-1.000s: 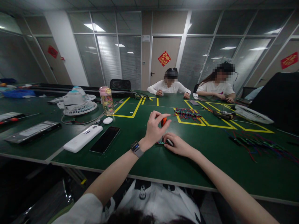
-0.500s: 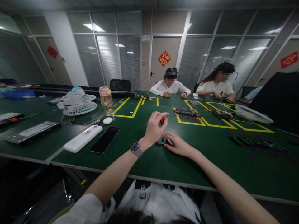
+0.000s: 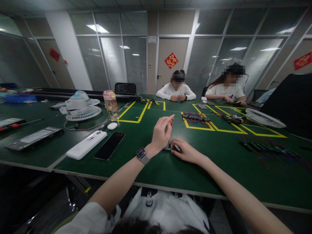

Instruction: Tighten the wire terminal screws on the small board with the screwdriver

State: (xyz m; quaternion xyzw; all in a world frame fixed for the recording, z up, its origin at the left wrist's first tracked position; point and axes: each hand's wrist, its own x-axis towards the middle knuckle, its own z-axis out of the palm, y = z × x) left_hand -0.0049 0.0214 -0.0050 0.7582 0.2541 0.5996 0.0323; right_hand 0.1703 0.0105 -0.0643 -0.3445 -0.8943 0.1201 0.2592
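Fingers of my left hand (image 3: 161, 132) have drawn together, gripping the orange handle (image 3: 171, 123), a turn of it, I judge, while my right hand (image 3: 184, 150) stays curled on the dark piece (image 3: 177, 148) beside the small circuit board (image 3: 166, 149) on the green table (image 3: 143, 169).

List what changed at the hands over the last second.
Left hand: thumb drawn in toward the fingers, hiding more of the orange handle; grip unclear. Middle co-worker's hands came together.
Unchanged: right hand beside the circuit board; black phone, pink-lidded bottle.
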